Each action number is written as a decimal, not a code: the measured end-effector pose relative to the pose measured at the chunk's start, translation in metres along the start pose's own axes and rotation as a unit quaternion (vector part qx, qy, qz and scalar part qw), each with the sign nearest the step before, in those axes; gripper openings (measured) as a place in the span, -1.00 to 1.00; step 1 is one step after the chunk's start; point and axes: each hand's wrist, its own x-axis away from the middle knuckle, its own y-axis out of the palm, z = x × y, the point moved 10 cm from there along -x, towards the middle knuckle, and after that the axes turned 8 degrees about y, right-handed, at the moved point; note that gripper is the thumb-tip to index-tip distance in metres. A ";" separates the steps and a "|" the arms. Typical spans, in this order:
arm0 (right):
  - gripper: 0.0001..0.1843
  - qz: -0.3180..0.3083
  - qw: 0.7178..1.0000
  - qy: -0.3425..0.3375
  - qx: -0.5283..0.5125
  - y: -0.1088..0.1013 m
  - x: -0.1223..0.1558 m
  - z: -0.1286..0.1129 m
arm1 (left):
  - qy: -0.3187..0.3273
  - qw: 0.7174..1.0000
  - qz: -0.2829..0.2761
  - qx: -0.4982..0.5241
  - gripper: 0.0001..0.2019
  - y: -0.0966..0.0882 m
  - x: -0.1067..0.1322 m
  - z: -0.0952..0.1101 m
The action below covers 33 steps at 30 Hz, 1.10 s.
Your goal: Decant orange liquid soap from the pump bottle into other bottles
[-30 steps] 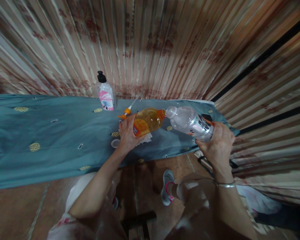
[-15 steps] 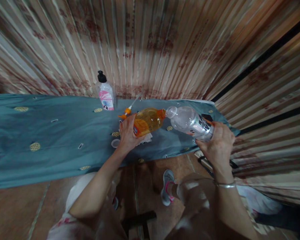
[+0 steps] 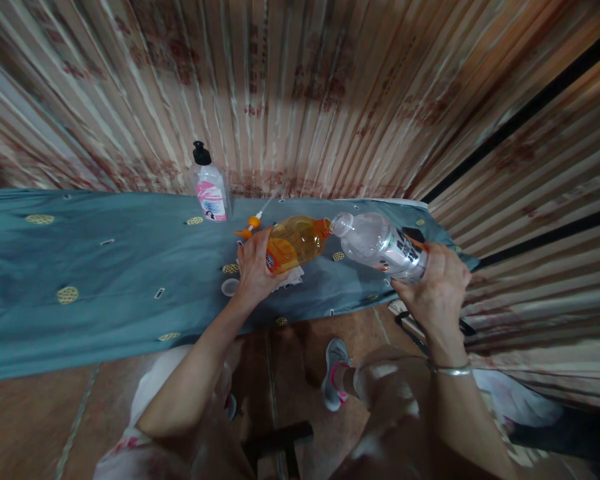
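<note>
My left hand point(image 3: 255, 267) is wrapped round the base of an orange bottle of amber liquid point(image 3: 295, 242), tipped so its open neck points right. My right hand point(image 3: 437, 283) grips a clear plastic bottle point(image 3: 377, 244) with a silver label, tilted so its open mouth meets the orange bottle's neck. Both bottles are held just above the blue cloth-covered table point(image 3: 105, 280). An orange pump head with a white tube point(image 3: 253, 223) lies on the cloth behind my left hand. A small clear cap point(image 3: 229, 287) rests by my left wrist.
A clear pump bottle with a black top and pink label point(image 3: 210, 190) stands at the table's back edge against a striped curtain point(image 3: 300, 93). White crumpled paper point(image 3: 295, 277) lies under the orange bottle. My knees and a grey shoe point(image 3: 334, 373) are below, on brown floor tiles.
Both hands and bottles stay in the same pose, mouth to mouth. Only the camera view has shifted very slightly.
</note>
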 end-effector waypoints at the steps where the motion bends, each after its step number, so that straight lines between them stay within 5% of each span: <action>1: -0.25 -0.003 1.000 -0.001 0.000 0.000 0.000 0.000 | 0.000 1.000 0.001 0.000 -0.01 0.000 0.000 0.000; 33: -0.22 -0.006 1.000 0.004 -0.008 0.000 0.001 0.001 | -0.016 1.000 -0.006 0.009 -0.01 0.001 0.000 -0.002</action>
